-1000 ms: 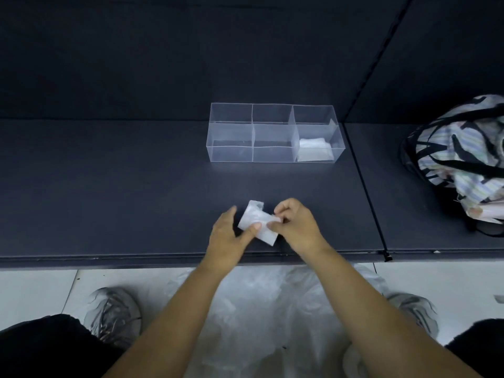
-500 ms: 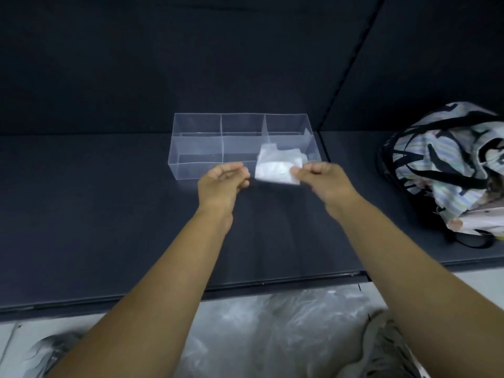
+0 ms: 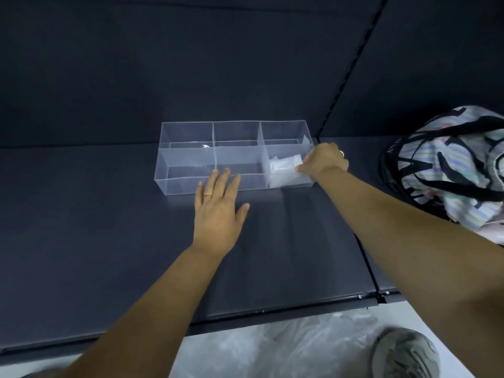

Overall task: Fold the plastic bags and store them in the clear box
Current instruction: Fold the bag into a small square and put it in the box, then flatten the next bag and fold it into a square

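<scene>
A clear box (image 3: 185, 170) with three compartments stands on the dark shelf. Its right compartment holds folded white plastic bags (image 3: 283, 170). My right hand (image 3: 324, 162) reaches over the box's right end and pinches the top folded bag inside that compartment. My left hand (image 3: 218, 205) lies flat with straight fingers, its fingertips touching the front wall of the box near the middle compartment. The left and middle compartments look empty.
A striped fabric bag with black straps (image 3: 452, 165) sits on the shelf to the right. Loose clear plastic (image 3: 286, 347) lies on the floor below the shelf's front edge (image 3: 245, 315), beside a grey shoe (image 3: 406, 353).
My right hand carried the folded bag from in front of the box into its right compartment. My left hand uncurled and went flat against the box's front.
</scene>
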